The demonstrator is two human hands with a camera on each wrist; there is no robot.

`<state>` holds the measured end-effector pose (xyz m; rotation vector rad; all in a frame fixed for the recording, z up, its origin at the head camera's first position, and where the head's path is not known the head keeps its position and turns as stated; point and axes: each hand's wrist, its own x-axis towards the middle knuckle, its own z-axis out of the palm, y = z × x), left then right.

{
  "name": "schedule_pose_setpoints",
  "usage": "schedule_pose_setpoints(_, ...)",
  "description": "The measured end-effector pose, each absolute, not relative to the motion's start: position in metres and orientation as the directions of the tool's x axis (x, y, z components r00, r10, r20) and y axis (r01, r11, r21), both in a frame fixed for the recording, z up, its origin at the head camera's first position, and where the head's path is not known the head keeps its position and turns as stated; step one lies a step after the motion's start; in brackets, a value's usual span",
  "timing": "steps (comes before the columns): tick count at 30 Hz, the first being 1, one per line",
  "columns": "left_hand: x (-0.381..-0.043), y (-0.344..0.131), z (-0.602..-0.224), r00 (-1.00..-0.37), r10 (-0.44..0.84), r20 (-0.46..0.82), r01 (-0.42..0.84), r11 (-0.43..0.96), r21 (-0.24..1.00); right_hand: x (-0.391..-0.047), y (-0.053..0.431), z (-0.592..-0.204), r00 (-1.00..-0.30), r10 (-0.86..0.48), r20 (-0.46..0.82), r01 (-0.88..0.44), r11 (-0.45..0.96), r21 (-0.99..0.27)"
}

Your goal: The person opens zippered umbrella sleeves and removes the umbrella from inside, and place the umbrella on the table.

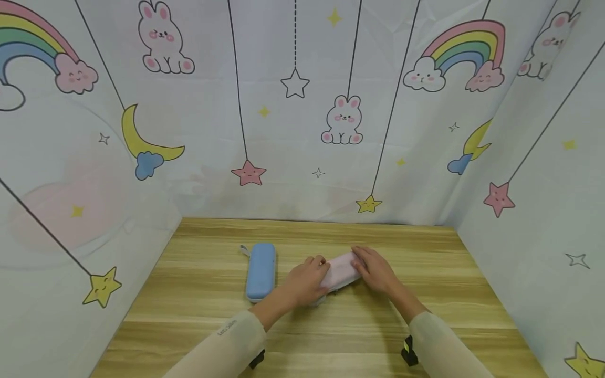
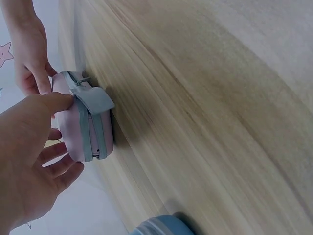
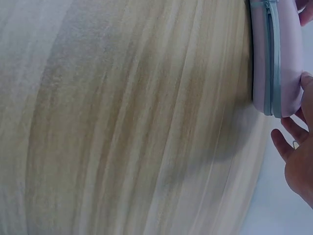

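A pink zippered case (image 1: pixel 339 271) sits between both hands over the wooden table, tilted up to the right in the head view. My left hand (image 1: pixel 304 281) holds its left end. In the left wrist view the thumb presses near the grey-green zipper (image 2: pixel 87 132) and a pale fabric loop (image 2: pixel 97 100), while the fingers reach round the far side. At the opposite end my right hand (image 1: pixel 375 269) grips the case, thumb on the near side and fingers over the back. The right wrist view shows the zipper (image 3: pixel 275 63) running along the case's side, closed where visible.
To the left lies a blue case (image 1: pixel 261 271) with a grey strap (image 1: pixel 244 250), on the wooden table (image 1: pixel 340 336). White curtains (image 1: pixel 293 147) printed with rabbits, stars and rainbows enclose the back and both sides.
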<state>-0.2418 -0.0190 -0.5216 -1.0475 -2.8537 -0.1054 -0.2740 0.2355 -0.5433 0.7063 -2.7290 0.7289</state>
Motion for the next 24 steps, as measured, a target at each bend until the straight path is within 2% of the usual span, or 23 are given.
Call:
schedule_pose_setpoints(12,-0.252,-0.027,-0.524,-0.763,0.618,0.187,0.621,0.782,-0.049,-0.261,0.244,-0.548,-0.877,-0.315,0.363,-0.464,0.752,-0.469)
schedule_pose_setpoints(17,-0.256,-0.029,-0.527,-0.776,0.595,0.210,0.602,0.798,-0.038,-0.254,0.247,-0.548,-0.904,-0.269,0.333,-0.415,0.740,-0.529)
schedule_pose_setpoints(24,-0.259,-0.027,-0.531,-0.786,0.550,0.282,0.569,0.822,-0.018,-0.242,0.249,-0.547,-0.909,-0.290,0.300,-0.413,0.723,-0.553)
